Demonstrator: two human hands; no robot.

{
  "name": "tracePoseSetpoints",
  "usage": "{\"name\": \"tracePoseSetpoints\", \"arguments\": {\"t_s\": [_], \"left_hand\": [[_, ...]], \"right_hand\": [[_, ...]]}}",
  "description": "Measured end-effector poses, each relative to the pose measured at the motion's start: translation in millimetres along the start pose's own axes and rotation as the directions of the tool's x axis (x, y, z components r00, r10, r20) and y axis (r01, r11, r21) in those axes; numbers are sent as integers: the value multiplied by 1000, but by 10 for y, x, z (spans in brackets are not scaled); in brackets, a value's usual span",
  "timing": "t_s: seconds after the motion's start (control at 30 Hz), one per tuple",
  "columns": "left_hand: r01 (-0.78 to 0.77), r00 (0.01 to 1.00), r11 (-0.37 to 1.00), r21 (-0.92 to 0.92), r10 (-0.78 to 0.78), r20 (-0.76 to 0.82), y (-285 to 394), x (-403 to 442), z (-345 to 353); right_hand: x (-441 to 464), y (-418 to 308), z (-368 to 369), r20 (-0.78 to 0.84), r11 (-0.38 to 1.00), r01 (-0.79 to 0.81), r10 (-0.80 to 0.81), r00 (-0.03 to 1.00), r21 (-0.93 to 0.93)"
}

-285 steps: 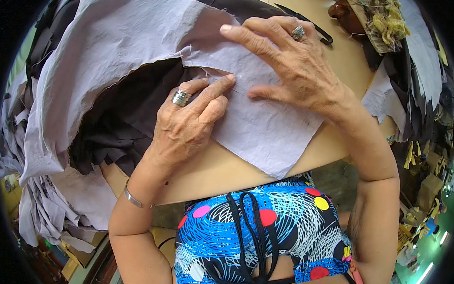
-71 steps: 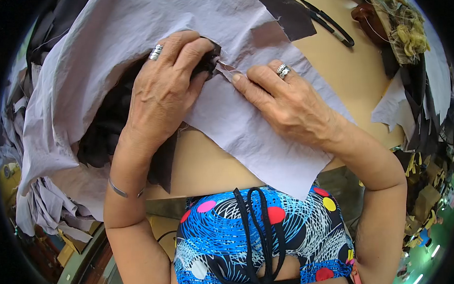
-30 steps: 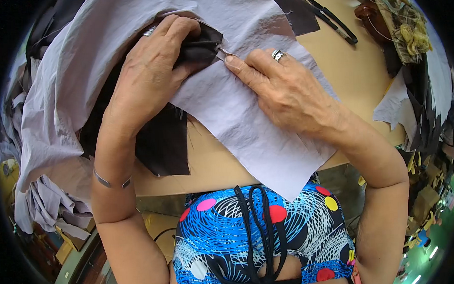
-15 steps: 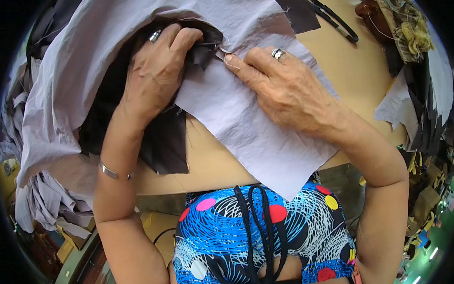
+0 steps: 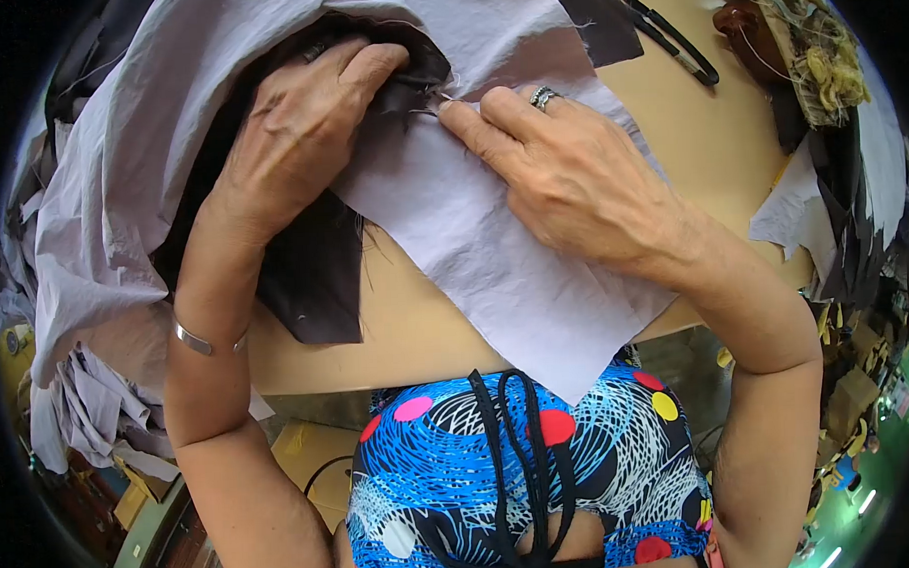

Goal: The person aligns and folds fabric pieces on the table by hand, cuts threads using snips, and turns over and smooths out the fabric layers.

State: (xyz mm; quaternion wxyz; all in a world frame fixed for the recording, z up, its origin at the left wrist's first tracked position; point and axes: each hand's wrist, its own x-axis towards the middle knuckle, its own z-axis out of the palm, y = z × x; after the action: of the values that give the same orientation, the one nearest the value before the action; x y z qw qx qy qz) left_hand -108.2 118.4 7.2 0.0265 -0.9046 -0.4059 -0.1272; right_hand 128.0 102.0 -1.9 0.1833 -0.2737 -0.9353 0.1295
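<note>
Light grey-lilac fabric lies across the table, one corner hanging over its front edge. Dark fabric shows in a fold at the left and in a loose flap below it. My left hand is closed on the dark fabric inside the fold, its fingertips mostly hidden. Beside it, my right hand pinches the light fabric with thumb and forefinger at the seam, where frayed threads stick out. Whether a small tool is in that pinch cannot be made out.
Black thread snips lie on the tan table at the upper right. Beyond them are a brown object, a bundle of yellowish threads and hanging fabric scraps. More grey cloth is heaped at the left.
My left hand and forearm have shifted slightly left, and the dark flap has moved left with them. My right hand has moved slightly left and up, still at the seam.
</note>
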Motion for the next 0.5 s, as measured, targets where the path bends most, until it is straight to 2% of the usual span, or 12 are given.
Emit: {"name": "tracePoseSetpoints", "arguments": {"t_s": [0.27,0.43,0.5], "left_hand": [[-12,1000,998,68,11,15,-2,40,-38],[77,995,993,90,-83,63,44,73,-122],[86,992,991,-106,-75,104,8,75,-232]], "right_hand": [[87,-20,37,67,997,-71,74,995,-42],[-30,43,100,-78,989,63,-74,994,-131],[-52,41,99,-121,985,88,-107,987,-149]]}}
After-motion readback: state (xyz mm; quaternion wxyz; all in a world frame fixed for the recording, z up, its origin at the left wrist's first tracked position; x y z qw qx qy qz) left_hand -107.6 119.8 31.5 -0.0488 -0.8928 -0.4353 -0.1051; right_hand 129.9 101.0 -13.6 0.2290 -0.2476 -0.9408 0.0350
